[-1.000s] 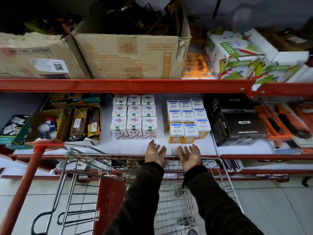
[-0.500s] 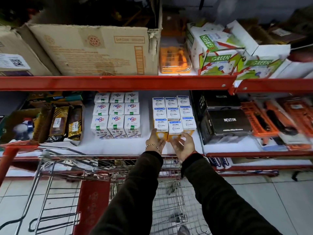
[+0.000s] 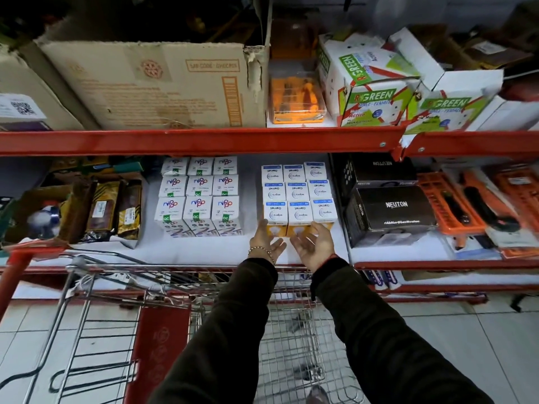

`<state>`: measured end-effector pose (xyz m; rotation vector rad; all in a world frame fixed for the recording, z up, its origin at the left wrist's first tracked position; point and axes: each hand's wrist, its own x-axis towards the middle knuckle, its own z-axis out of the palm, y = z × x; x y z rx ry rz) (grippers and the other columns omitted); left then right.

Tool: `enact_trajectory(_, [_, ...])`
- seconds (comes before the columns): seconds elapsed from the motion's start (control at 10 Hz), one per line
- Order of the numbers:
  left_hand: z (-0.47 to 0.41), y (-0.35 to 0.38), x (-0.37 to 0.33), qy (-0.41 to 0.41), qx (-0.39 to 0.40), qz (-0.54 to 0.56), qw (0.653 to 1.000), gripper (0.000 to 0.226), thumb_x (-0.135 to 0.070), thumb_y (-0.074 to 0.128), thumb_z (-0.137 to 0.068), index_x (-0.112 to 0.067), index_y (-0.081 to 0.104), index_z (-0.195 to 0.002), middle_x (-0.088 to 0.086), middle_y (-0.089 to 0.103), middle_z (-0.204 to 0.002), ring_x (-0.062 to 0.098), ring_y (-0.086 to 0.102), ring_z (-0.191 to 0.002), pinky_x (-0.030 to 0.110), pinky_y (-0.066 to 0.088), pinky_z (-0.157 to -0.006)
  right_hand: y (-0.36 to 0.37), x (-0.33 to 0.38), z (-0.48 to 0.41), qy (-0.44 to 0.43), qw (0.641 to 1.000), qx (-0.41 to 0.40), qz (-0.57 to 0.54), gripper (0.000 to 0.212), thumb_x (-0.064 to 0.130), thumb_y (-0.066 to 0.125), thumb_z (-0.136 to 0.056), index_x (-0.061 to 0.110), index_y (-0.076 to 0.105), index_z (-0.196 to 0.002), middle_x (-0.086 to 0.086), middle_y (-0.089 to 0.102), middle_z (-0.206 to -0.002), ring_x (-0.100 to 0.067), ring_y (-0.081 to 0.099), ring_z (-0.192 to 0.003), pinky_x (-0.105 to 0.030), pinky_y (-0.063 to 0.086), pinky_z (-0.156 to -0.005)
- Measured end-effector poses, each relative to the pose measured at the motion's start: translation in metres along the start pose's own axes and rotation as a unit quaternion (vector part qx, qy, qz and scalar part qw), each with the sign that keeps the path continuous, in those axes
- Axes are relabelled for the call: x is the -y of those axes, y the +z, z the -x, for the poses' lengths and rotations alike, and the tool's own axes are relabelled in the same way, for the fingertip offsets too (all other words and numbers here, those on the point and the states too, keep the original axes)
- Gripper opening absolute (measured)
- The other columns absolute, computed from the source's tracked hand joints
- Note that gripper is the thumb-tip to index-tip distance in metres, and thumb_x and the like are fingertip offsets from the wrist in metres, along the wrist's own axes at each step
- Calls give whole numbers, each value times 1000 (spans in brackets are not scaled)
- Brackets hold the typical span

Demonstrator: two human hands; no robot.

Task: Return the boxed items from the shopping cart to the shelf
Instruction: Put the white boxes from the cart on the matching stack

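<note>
A block of small white and yellow Wipro bulb boxes (image 3: 298,193) stands in three rows on the white middle shelf (image 3: 204,249). To its left stands a similar block of white Nippo boxes (image 3: 199,196). My left hand (image 3: 266,239) and my right hand (image 3: 315,243) are both open, palms facing each other, fingertips at the yellow front faces of the nearest Wipro boxes. Neither hand holds anything. Below my arms the wire shopping cart (image 3: 291,339) shows no boxes in its basket.
Black Neuton boxes (image 3: 390,211) stand right of the Wipro block, orange tool packs (image 3: 478,208) further right. Brown packets (image 3: 113,211) lie at the left. The red shelf rail (image 3: 204,139) carries cardboard cartons (image 3: 157,86) and Green boxes (image 3: 370,91) overhead. The cart's red seat flap (image 3: 157,345) is below.
Both hands reached forward from the cart's rim to the front row of Wipro boxes, pressed against it, and have now drawn slightly back and open. The view shifted left to right.
</note>
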<state>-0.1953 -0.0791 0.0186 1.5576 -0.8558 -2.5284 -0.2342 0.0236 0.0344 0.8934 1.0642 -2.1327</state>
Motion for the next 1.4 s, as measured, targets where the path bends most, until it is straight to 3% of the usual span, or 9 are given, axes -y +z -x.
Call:
enact_trajectory(0.2, [26, 11, 32, -20, 1, 39, 999, 66, -45, 58, -92, -9, 40, -145, 12, 46, -144, 36, 55, -122, 41, 51, -94, -36, 8, 18, 4, 997, -58, -42, 31, 30, 59, -97, 11, 51, -119, -8, 50, -104, -24, 57, -82, -37, 55, -90])
enact_trajectory(0.4, [57, 70, 84, -29, 59, -5, 998, 51, -28, 55, -98, -8, 44, -143, 15, 47, -146, 35, 56, -111, 40, 49, -95, -102, 66, 27, -79, 976, -158, -128, 15, 28, 50, -101, 13, 56, -100, 2, 57, -93, -11, 57, -68, -18, 55, -47])
enact_trajectory(0.6, [73, 131, 117, 1, 77, -110, 991, 20, -34, 64, -90, -24, 58, -106, -1, 55, -93, 25, 51, -93, 33, 50, -81, -137, 139, 15, -154, 977, -138, -45, 47, 37, 47, -99, 25, 42, -145, -1, 41, -132, -23, 54, -111, -37, 51, -99])
enact_trajectory(0.7, [71, 147, 125, 26, 68, -120, 990, 14, -30, 69, -87, -23, 60, -94, 0, 57, -88, 21, 50, -91, 30, 45, -76, -142, 157, 8, -159, 983, -87, 40, 51, 48, 49, -97, 27, 44, -143, -2, 50, -133, -26, 54, -125, -41, 50, -100])
enact_trajectory(0.9, [61, 171, 132, 70, 55, -61, 994, 21, -8, 60, -95, -15, 47, -110, 10, 55, -109, 18, 54, -88, 36, 48, -97, -139, 171, -2, -183, 977, -77, 77, 49, 40, 53, -99, 16, 49, -141, -17, 55, -142, -29, 61, -114, -43, 52, -103])
enact_trajectory(1.0, [62, 175, 129, 67, 57, -56, 994, 22, -9, 55, -97, -15, 43, -115, 9, 51, -107, 12, 50, -71, 28, 47, -77, -137, 176, -1, -173, 979, -83, 63, 48, 37, 56, -98, 16, 50, -140, -16, 56, -140, -33, 61, -121, -42, 52, -104])
enact_trajectory(1.2, [63, 175, 128, 58, 51, -105, 991, 45, -21, 57, -97, -15, 43, -139, 12, 53, -130, 24, 50, -107, 34, 44, -94, -139, 178, 9, -163, 978, -87, 94, 53, 39, 52, -99, 18, 43, -146, -13, 55, -140, -31, 57, -123, -49, 46, -107])
enact_trajectory(1.3, [65, 166, 130, 115, 9, -190, 975, 56, -32, 60, -94, -14, 41, -144, 10, 49, -143, 31, 50, -128, 44, 42, -111, -141, 181, 24, -191, 969, -132, 88, 58, 40, 53, -98, 18, 39, -149, -5, 47, -135, -29, 49, -127, -47, 45, -108])
enact_trajectory(1.4, [88, 156, 120, 282, -12, -237, 930, 44, -31, 58, -95, -13, 52, -134, 9, 52, -141, 29, 52, -129, 40, 43, -110, -145, 201, 51, -289, 938, -191, 26, 42, 29, 55, -97, 12, 50, -135, -3, 48, -119, -20, 47, -111, -30, 45, -85])
